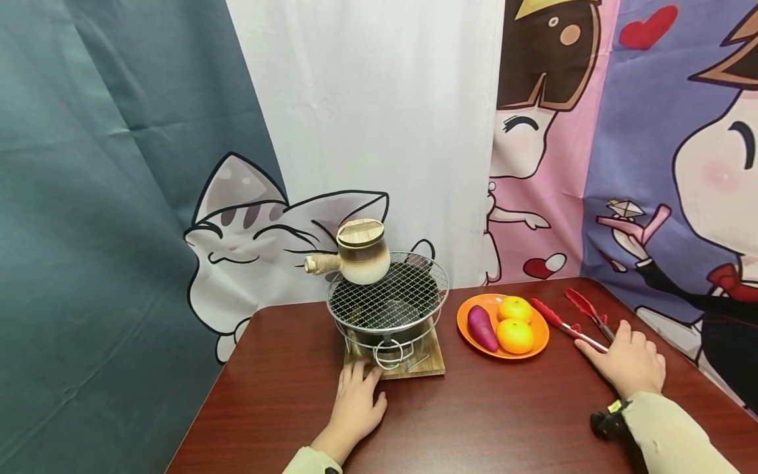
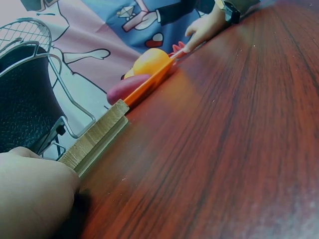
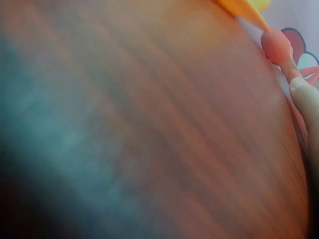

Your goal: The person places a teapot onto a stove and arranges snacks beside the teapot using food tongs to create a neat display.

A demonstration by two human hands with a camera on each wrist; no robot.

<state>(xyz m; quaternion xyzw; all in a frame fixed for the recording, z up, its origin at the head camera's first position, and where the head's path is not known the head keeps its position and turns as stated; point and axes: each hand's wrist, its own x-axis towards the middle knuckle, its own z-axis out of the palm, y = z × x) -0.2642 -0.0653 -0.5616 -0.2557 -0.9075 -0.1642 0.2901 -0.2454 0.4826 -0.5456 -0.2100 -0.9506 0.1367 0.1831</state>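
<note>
In the head view my left hand [image 1: 355,409] lies on the table, its fingertips at the front left edge of a wooden board [image 1: 435,366]. A round tabletop grill [image 1: 408,299] with wire mesh stands on that board. On the mesh, toward the back left, sits a small clay pot [image 1: 364,266] with a wooden lid and a side handle. My right hand [image 1: 633,363] grips red-tipped tongs [image 1: 552,316], whose arms are spread apart. The right wrist view shows my thumb [image 3: 301,92] against one tong arm.
Left of the tongs, an orange plate [image 1: 510,356] bears a purple sweet potato [image 1: 482,327] and two oranges [image 1: 515,337]. Behind the dark red table [image 1: 468,421] hangs a printed cartoon curtain [image 1: 379,118], close to the table's far edge.
</note>
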